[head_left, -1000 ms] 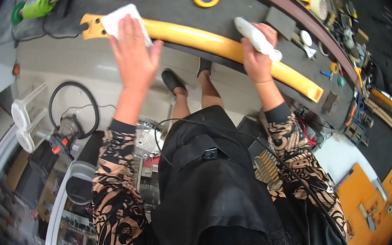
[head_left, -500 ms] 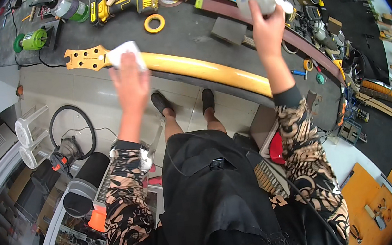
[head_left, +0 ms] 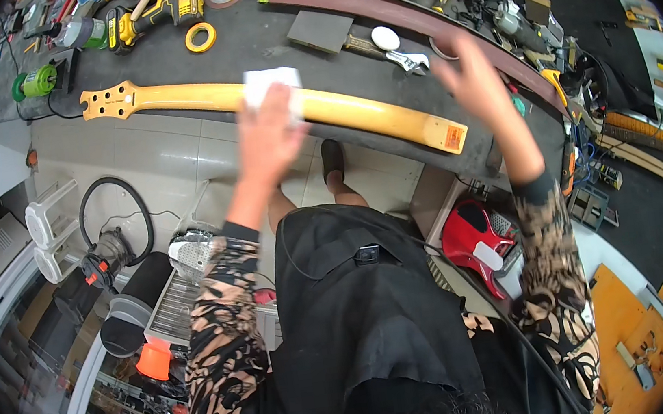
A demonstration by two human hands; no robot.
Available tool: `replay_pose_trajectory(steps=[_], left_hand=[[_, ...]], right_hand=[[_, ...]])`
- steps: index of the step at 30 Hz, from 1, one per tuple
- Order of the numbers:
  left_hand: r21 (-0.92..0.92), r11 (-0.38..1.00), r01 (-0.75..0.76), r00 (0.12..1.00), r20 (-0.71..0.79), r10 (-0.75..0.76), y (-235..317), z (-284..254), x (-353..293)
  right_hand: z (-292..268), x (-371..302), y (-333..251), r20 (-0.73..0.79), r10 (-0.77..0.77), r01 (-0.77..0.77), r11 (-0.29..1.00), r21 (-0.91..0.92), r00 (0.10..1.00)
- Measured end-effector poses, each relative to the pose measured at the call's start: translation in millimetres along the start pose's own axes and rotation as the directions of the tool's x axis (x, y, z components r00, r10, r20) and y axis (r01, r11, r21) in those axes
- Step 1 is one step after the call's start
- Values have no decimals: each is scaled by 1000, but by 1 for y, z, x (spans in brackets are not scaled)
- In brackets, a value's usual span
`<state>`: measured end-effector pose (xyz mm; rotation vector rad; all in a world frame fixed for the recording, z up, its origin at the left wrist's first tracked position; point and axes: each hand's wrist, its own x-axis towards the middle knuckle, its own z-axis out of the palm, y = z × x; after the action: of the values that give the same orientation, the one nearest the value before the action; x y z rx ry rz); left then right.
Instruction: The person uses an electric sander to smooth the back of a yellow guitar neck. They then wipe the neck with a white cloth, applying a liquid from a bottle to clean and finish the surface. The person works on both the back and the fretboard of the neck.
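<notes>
The left hand [head_left: 268,142] is laying a white cloth [head_left: 273,88] on a glossy guitar neck [head_left: 361,110].
Its blurred fingers are lying over the squarish cloth; whether they are pinching it, I cannot tell. The long, yellow wooden neck is resting along the near edge of the dark bench [head_left: 261,51]. The right hand [head_left: 474,80] is hovering, fingers spread, near a metal wrench [head_left: 411,61].

single head view: fisheye, left of pair worn side by side on person's head. looks steeply down, upright, unmirrored. apron [head_left: 360,310] near lens, filling lower middle; patterned sleeves [head_left: 223,334] enter from below. left hand [head_left: 270,136] and right hand [head_left: 474,80] farther out, workbench [head_left: 255,42] curving across top. tiled floor [head_left: 165,148] farther down. straight edges bow toward dark round rim.
</notes>
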<state>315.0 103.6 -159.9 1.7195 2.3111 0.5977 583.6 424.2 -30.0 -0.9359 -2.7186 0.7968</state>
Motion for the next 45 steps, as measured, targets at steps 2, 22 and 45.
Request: replay_pose_trajectory(steps=[2,22,45], left_hand=[[121,974,193,972,-161,-172,-80,-25,-8],[-39,993,-108,984,-148,101,6,-86,-14],[143,958,247,938,-283,-199,-189,-130,13]], right_hand=[[0,-85,11,248,65,-8,975,-220,967],[-39,-174,-23,469,47,-129,981,143,882],[-24,-161,-33,-157,253,-225,958,175,955]])
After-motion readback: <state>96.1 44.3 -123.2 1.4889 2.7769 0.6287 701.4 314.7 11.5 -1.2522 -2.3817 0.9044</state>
